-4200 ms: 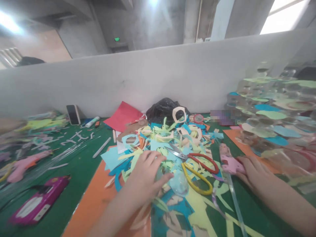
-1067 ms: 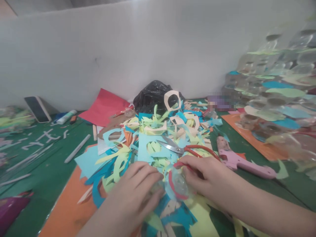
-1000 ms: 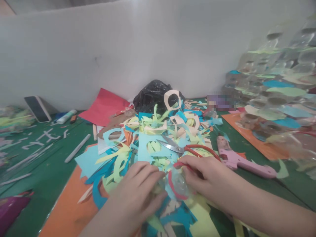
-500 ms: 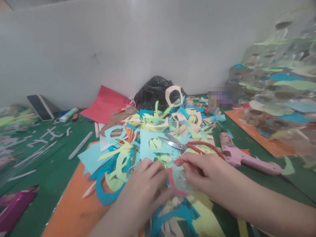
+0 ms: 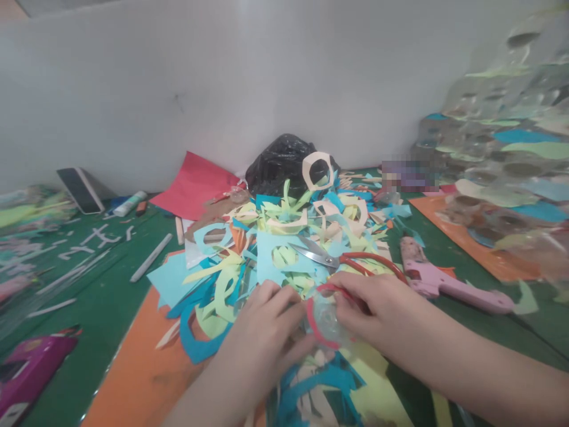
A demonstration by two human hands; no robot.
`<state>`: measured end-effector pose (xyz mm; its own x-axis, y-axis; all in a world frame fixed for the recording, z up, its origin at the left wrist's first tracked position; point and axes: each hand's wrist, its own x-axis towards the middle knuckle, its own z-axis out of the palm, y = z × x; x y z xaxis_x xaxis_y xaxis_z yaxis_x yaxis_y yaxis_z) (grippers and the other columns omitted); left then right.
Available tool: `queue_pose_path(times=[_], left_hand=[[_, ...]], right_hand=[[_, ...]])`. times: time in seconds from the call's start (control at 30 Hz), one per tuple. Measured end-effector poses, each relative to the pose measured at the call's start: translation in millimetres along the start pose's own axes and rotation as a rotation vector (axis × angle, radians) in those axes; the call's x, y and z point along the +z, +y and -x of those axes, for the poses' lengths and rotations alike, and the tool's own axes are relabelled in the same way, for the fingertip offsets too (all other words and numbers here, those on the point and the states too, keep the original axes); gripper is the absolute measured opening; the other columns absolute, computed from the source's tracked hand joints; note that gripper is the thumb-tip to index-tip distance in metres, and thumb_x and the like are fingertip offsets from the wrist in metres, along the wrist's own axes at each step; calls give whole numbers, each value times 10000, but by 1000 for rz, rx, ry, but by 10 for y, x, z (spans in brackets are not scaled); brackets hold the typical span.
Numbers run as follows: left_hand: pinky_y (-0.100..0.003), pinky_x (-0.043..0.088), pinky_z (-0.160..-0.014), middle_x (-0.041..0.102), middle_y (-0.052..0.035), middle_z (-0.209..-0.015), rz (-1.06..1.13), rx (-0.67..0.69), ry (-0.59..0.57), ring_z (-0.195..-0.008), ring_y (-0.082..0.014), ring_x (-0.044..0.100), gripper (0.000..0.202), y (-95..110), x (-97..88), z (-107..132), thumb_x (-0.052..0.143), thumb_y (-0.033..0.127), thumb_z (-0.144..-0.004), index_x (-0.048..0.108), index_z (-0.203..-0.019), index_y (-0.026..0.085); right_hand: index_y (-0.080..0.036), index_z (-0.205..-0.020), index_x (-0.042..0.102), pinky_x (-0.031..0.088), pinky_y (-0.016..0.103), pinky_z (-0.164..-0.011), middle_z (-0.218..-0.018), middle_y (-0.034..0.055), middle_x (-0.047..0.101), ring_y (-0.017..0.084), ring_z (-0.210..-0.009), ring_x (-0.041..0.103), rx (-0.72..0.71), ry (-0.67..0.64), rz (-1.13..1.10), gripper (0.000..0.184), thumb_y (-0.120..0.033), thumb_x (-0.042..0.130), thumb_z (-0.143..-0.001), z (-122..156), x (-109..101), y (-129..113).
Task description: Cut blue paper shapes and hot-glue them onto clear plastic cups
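Both hands meet over a heap of coloured paper scraps [image 5: 267, 237] on a green table. Between them is a clear plastic cup piece with a red paper ring [image 5: 322, 317] round its rim. My right hand [image 5: 377, 308] pinches the ring's right side with fingers curled. My left hand [image 5: 267, 338] presses its fingers against the cup's left side. Red-handled scissors [image 5: 342, 261] lie just behind my right hand.
A pink glue gun [image 5: 448, 284] lies to the right. Behind the heap sit a black plastic bag [image 5: 280, 163] and a red sheet [image 5: 195, 184]. A phone [image 5: 80, 190] leans on the white wall at left. Stacked clear cups with paper shapes [image 5: 502, 166] fill the right side. An orange sheet [image 5: 137, 367] lies under my left arm.
Over four seconds my right hand left the glue gun and came to the cup with the red ring. In the last second both hands stay on it; the view shifted slightly.
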<state>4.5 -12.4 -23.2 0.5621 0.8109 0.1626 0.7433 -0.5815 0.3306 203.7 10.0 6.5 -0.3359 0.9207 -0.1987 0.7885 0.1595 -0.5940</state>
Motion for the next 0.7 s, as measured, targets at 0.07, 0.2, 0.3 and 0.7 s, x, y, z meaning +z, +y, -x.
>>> queue_pose_path(times=[0.07,0.2,0.3,0.7], left_hand=[[-359,453,-718,623,-29,-880,-1,5,11,-830,-214,472,169,-3,10,5,626,374,-911,674,-905,212],[-363,458,-717,621,-33,-882,-16,11,22,-820,-211,469,175,-8,20,15,636,366,-904,671,-883,196],[-357,467,-731,622,-36,-888,-15,10,0,-837,-212,474,156,-7,17,16,643,348,-902,679,-888,197],[-386,480,-763,626,-49,-931,-1,-44,-58,-874,-229,474,151,-9,5,9,629,339,-910,691,-940,205]], right_hand=[[-228,-714,516,171,251,-455,-490,-92,345,103,-481,299,12,-9,16,145,-101,484,-778,-6,-12,-17],[-221,-719,536,181,251,-466,-510,-88,350,103,-494,319,24,-35,47,157,-80,485,-769,-24,-28,-38],[-220,-817,620,191,248,-474,-520,-89,366,104,-497,341,9,-17,54,211,-67,480,-775,-25,-23,-35],[-213,-927,697,180,272,-474,-533,-64,452,117,-504,409,-13,6,105,308,-90,465,-766,-47,-11,-16]])
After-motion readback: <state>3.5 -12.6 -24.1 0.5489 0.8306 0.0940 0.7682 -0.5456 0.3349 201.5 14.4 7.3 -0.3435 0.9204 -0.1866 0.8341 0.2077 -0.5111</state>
